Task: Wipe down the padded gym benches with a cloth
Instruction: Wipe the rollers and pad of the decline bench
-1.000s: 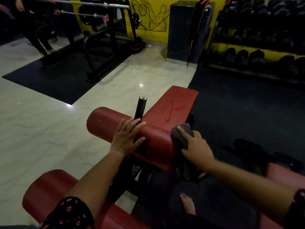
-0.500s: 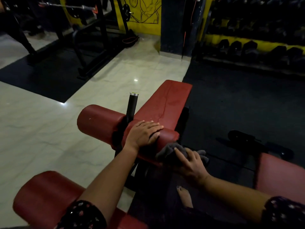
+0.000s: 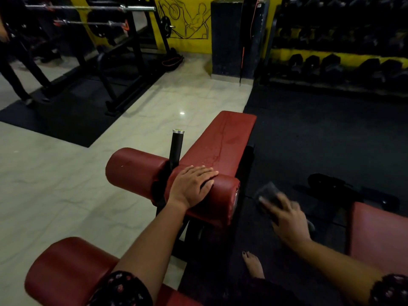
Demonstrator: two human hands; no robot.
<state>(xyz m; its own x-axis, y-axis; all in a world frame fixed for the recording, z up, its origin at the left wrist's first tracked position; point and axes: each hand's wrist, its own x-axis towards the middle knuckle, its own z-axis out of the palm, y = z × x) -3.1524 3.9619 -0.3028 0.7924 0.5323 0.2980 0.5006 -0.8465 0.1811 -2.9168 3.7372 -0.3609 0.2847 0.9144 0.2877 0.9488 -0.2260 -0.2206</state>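
Two hands noted. Our right hand (image 3: 287, 219), blurred, holds the dark cloth (image 3: 268, 193) off the padding, right of the roller pad (image 3: 220, 199). Our left hand (image 3: 192, 186) lies flat there, fingers straight. The bench pad (image 3: 223, 142) extends beyond.

A single head-worn wide-angle camera looks forward and steeply down from above and just behind the red roller pad (image 3: 134, 171), which sits near the centre of the frame. It is close enough that the left hand (image 3: 192, 186), flat on the roller pad, looms large. Both forearms enter from the bottom edge. Beyond the roller pad, the bench pad (image 3: 223, 142) runs away from the lens. To its right, the right hand (image 3: 287, 219) holding a cloth (image 3: 268, 192) is motion-blurred. A barbell rack (image 3: 123, 51) stands far beyond on the left and a dumbbell rack (image 3: 340, 62) far beyond on the right.
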